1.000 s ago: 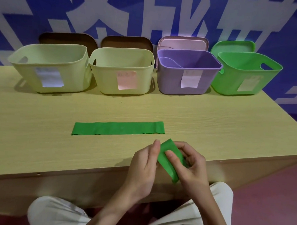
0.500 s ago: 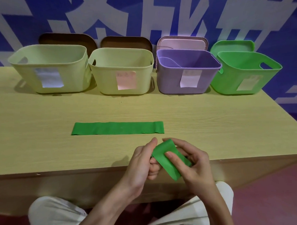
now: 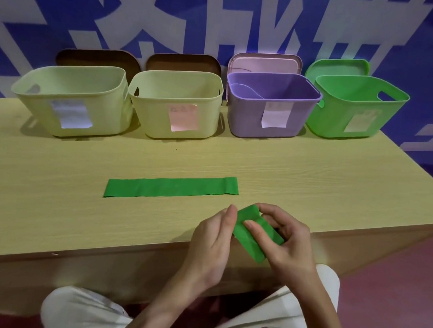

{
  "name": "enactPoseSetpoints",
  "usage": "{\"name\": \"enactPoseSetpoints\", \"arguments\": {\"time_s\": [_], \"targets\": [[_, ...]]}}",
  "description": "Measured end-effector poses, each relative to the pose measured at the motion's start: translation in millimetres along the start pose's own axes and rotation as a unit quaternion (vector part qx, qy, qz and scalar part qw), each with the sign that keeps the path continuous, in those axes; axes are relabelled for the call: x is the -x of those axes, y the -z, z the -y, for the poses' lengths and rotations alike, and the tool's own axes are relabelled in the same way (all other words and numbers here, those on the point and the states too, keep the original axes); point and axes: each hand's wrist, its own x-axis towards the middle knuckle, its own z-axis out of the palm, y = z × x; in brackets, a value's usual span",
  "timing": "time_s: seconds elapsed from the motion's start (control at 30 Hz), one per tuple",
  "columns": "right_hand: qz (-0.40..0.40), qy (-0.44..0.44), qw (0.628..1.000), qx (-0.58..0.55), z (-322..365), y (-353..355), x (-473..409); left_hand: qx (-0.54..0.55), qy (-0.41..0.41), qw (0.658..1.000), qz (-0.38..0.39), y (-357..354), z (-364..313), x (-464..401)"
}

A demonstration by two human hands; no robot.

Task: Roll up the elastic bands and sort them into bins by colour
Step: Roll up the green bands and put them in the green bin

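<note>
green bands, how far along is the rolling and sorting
Done: nothing visibly binned; the green plastic bin shows no band from here. In hand: both the left hand and right hand grip a partly rolled green elastic band at the wooden table's front edge. Left: the flat green elastic band lies unrolled on the table.

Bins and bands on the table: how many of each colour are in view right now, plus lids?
Pale yellow-green bins: 2
Purple bin: 1
Green bin: 1
Green bands: 2, one flat on the table, one half rolled in the grip of both hands
Lids propped behind the bins: 4, two brown, one pink, one green
Total: 10
</note>
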Motion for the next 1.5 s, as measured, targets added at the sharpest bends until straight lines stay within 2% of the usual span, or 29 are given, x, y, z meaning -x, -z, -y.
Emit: {"name": "enactPoseSetpoints", "arguments": {"time_s": [0.23, 0.37, 0.5, 0.63, 0.73, 0.87, 0.97, 1.03, 1.2, 1.37, 1.5], "targets": [[0.001, 0.017, 1.000, 0.001, -2, 1, -3, 0.171, 0.081, 0.982, -0.008, 0, -18, 2], [0.021, 0.027, 0.999, -0.004, 0, 3, -3, 0.232, 0.111, 0.965, 0.045, 3, -18, 2], [0.011, 0.017, 1.000, 0.004, 2, 7, -4, 0.143, 0.112, 0.982, 0.059, 4, -19, 0], [-0.008, -0.003, 1.000, -0.007, 1, 10, -5, 0.036, 0.024, 0.999, 0.033, -1, -13, 2], [-0.017, -0.006, 1.000, -0.013, 0, 9, -4, -0.029, -0.027, 0.999, 0.014, -1, -3, 6], [-0.003, -0.018, 0.999, -0.050, -1, 7, -3, 0.025, -0.022, 0.999, -0.011, -7, -5, 5], [0.014, -0.028, 0.996, -0.086, -1, 7, -1, 0.144, 0.052, 0.988, -0.033, -5, -12, 3], [0.022, -0.039, 0.995, -0.089, -4, 9, -1, 0.220, 0.088, 0.972, -0.003, 0, -15, 1], [0.035, -0.019, 0.996, -0.076, -3, 11, -3, 0.300, 0.119, 0.944, 0.068, 6, -17, 2], [0.037, -0.016, 0.998, -0.052, -2, 12, -3, 0.291, 0.153, 0.938, 0.108, 4, -17, 3], [0.024, -0.040, 0.999, -0.024, -5, 15, -5, 0.152, 0.134, 0.977, 0.072, 2, -17, 1]]}}
